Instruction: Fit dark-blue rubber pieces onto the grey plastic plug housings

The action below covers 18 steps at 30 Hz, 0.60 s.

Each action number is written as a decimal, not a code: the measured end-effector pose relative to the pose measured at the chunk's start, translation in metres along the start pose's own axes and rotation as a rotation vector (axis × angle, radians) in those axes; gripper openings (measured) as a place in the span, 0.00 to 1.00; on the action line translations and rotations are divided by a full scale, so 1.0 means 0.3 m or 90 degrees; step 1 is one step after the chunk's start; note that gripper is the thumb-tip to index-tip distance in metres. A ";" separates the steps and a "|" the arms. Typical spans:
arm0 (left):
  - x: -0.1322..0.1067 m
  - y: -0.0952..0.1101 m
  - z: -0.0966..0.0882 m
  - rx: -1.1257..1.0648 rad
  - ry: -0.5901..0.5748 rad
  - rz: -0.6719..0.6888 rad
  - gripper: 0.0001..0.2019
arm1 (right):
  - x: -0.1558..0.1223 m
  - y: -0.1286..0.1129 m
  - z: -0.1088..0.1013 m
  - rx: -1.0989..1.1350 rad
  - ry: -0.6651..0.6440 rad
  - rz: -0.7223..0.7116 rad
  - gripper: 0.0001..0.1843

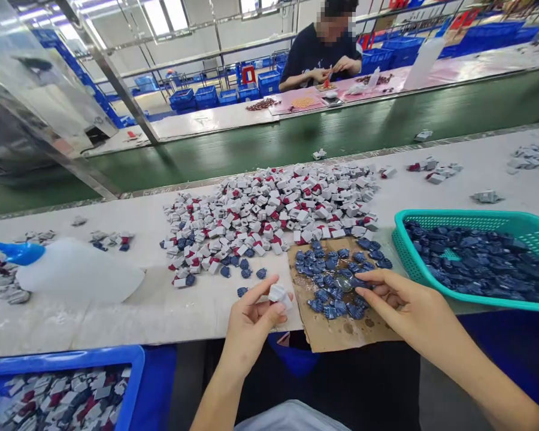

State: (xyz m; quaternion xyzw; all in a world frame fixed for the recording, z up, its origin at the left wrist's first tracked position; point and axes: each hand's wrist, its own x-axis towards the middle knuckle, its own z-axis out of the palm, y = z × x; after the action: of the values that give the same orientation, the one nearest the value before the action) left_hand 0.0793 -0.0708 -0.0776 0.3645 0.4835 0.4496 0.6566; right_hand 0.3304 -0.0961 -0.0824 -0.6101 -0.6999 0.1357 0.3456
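Note:
Between the thumb and fingers of my left hand (250, 323) is a small light-grey plastic-looking piece (278, 294), held just left of a cardboard sheet (327, 340). My right hand (402, 299) reaches over that sheet from the right, thumb and forefinger pinched on a small dark-blue piece (358, 283). Several more dark-blue pieces (322, 294) lie spread on the cardboard, which has wet-looking spots. Behind both hands rises a big heap of grey pieces (269, 209), some with dark-red or dark-blue parts.
A teal basket (406, 263) of dark-blue pieces stands at right. On the left lies a white squeeze bottle (78, 272) with a blue nozzle. A blue bin (137, 383) of grey pieces sits lower left. Beyond the green conveyor belt (260, 140), another person (318, 54) handles small parts.

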 end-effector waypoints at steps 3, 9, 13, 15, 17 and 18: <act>-0.006 -0.015 -0.006 -0.055 0.011 -0.024 0.24 | 0.024 -0.003 0.009 -0.050 -0.050 -0.040 0.20; 0.001 -0.011 -0.004 -0.130 0.015 -0.069 0.20 | 0.074 0.009 0.023 -0.144 -0.200 -0.101 0.15; 0.002 -0.002 -0.003 -0.161 0.023 -0.078 0.21 | 0.096 0.012 0.017 -0.181 -0.261 -0.113 0.14; 0.003 0.004 0.000 -0.175 0.024 -0.084 0.20 | 0.100 0.012 0.017 -0.189 -0.272 -0.118 0.13; 0.005 0.009 0.004 -0.182 0.022 -0.094 0.20 | 0.098 0.015 0.023 -0.195 -0.270 -0.119 0.13; 0.007 0.011 0.006 -0.187 0.020 -0.099 0.21 | 0.097 0.017 0.027 -0.198 -0.265 -0.118 0.13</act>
State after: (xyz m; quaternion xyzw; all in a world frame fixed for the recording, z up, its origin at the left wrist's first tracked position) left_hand 0.0807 -0.0679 -0.0748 0.2195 0.4495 0.4690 0.7279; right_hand 0.3286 -0.0656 -0.0822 -0.5479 -0.8214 0.1170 0.1071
